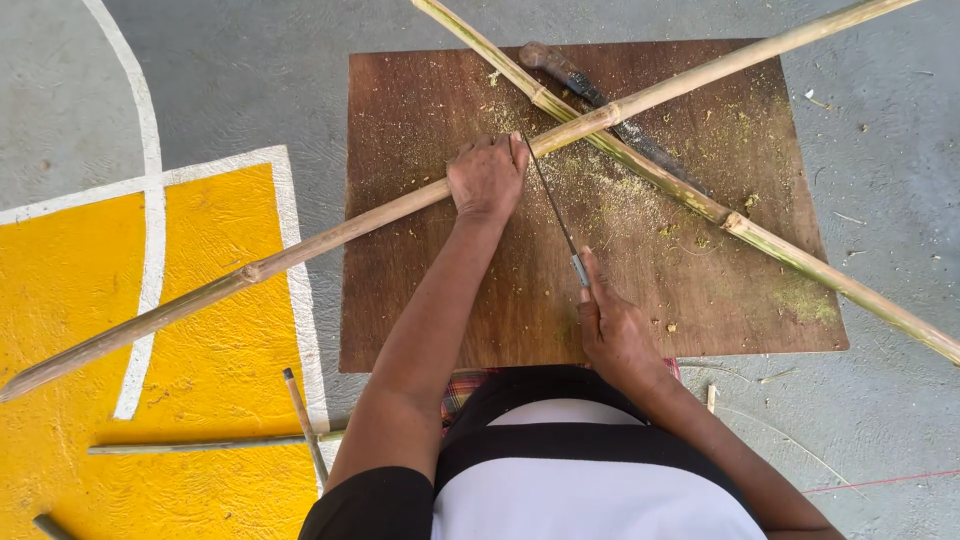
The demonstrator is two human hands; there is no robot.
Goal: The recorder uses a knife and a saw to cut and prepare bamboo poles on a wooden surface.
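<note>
Head view, looking straight down. A long pale bamboo pole (330,232) is laid slantwise across a brown rectangular wooden board (470,300) that rests on a grey concrete floor (230,70). The left hand (487,178) is pressed down on this pole, its fingers curled over it in a closed grip, just beside the cut. The right hand (612,335) is closed around the handle of a thin-bladed hacksaw (553,205), with the index finger extended along the handle; the blade is set against the pole just to the right of the left hand. A second, greener bamboo pole (700,205) is seen crossing under the first, from the upper edge of the board down to the right. A dark long-bladed knife (580,85) lies on the board beneath the crossing point. Fine yellowish sawdust (620,200) is scattered over the board. On the yellow painted floor patch (70,300) at lower left, thin bamboo sticks (300,420) are lying.
</note>
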